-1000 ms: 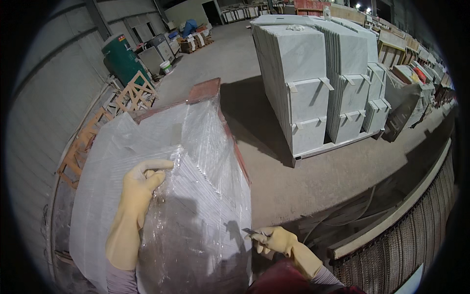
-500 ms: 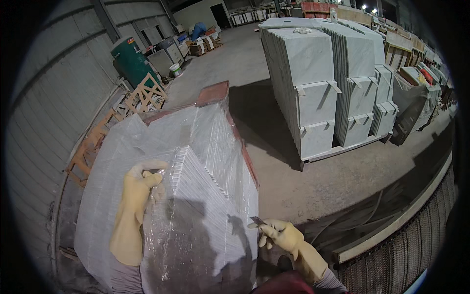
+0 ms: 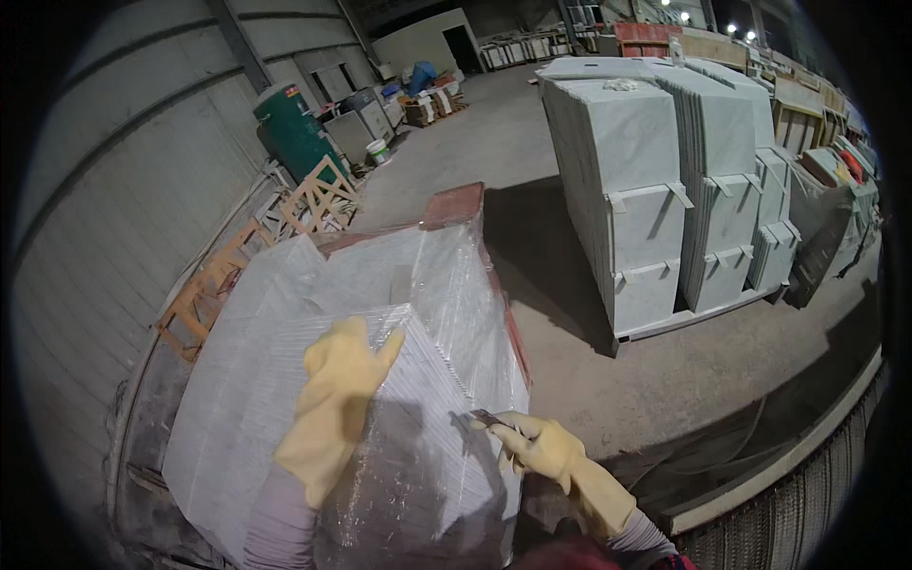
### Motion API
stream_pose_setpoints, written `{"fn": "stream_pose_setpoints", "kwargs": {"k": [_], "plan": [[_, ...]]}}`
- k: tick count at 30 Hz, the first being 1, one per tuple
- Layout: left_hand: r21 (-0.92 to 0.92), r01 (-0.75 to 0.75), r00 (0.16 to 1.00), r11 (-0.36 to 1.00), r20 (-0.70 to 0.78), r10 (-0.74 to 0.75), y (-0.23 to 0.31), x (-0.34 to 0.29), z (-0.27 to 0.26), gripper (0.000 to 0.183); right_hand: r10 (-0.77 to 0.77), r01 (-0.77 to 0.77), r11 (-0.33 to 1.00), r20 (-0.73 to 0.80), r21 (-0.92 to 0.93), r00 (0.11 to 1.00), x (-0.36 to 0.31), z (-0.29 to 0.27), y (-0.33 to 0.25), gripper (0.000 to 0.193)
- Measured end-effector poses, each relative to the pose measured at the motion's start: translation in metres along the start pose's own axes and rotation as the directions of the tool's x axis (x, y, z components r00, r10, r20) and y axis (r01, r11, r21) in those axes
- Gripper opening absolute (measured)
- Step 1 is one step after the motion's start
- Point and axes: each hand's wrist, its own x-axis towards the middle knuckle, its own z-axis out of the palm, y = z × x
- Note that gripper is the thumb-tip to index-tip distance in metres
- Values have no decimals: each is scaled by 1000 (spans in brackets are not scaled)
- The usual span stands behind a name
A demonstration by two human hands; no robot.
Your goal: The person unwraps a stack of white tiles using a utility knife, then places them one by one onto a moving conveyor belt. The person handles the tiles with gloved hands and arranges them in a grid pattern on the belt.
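In front of me stands a stack of white-grey stone slabs (image 3: 435,404), loosely covered in clear plastic film (image 3: 366,508). My left hand (image 3: 334,394), in a yellow rubber glove, rests against the film by the stack's upper corner. Its thumb stands apart from the other fingers, whose tips are partly hidden. A small knife with a flat blade (image 3: 488,418) is held in my right hand (image 3: 546,448), gloved the same way. The blade points left, close to the right side of the wrapped slabs; whether it touches the film I cannot tell.
A tall pallet of strapped white slabs (image 3: 644,228) stands ahead to the right. Behind my stack is a reddish frame (image 3: 454,204). Wooden trestles (image 3: 318,201) and a green tank (image 3: 296,133) line the left wall. A ribbed mat (image 3: 807,518) lies lower right.
My left hand has shifted right and up to the stack's corner, its pinch opened. The knife in my right hand has come nearer the slabs. The whole view has swung slightly left.
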Motion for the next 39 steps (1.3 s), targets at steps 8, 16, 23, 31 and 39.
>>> {"fn": "stream_pose_setpoints", "kwargs": {"k": [8,16,23,31,39], "plan": [[30,17,982,999,187,-22,41,27,-27,50,-67,58,995,-114,-83,991,17,-24,-27,30],[289,-81,972,954,-190,141,17,20,32,11,-351,314,927,-182,-206,918,50,-54,-45,24],[390,-80,901,917,-366,234,15,18,68,1,-761,518,398,43,-757,648,124,-46,-179,34],[260,-108,935,959,-301,187,-16,0,46,1,-275,506,-211,548,-836,790,249,141,-297,32],[167,-214,910,962,-323,259,-5,0,39,1,-111,455,-337,515,-824,850,341,223,-309,23]]}}
